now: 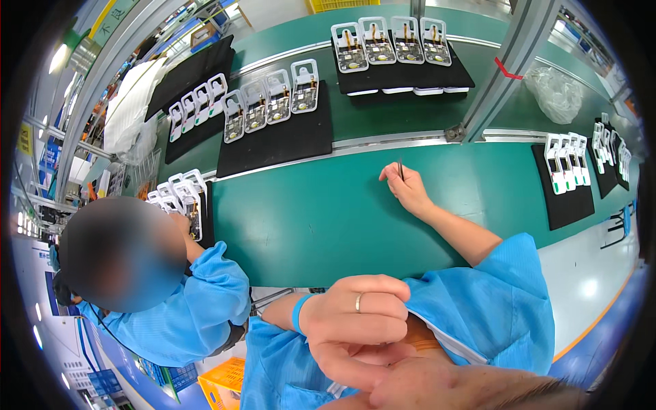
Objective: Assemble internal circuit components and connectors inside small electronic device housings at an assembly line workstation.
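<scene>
Ahead of the right hand (408,190) the green table (307,225) lies bare up to a metal rail (403,142); black mats (277,137) with white trays sit beyond it. That hand rests on the table, forearm stretched out, pinching thin tweezers (400,169) upright. Close below, the left hand (359,318), ringed, curls shut against the blue sleeve (492,307).

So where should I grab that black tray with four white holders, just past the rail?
Probably by its near edge: the black tray is bare in front, with the white holders lined along the far side. Come from the near side, fingers pinching that bare strip; the right hand already holds tweezers.
</scene>
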### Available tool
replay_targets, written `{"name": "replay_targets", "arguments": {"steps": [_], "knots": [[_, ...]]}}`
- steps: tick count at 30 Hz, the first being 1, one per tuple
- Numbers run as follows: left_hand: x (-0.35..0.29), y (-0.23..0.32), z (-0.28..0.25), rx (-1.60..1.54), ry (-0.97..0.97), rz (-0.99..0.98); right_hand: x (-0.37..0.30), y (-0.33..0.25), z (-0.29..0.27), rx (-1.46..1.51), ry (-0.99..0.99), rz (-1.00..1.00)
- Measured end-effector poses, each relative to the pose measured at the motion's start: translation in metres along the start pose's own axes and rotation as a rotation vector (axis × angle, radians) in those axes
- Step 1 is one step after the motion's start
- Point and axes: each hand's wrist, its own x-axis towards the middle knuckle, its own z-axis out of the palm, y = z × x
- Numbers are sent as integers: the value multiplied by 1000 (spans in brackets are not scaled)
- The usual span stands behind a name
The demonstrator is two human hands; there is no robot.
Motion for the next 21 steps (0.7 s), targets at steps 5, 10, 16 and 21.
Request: {"name": "replay_targets", "arguments": {"steps": [5, 10, 16, 21], "knots": [[0, -12, 7, -98, 27, -22, 3, 0, 0, -4, -26, 3], [7, -22, 6, -155, -20, 8, 4, 2, -2, -7, -26, 22], [12, -26, 6, -115, -15, 46, 4, 1, -4, -22, -30, 23], [8, -27, 11, 9, 49, 63, 3, -2, -1, -12, -25, 23]]}}
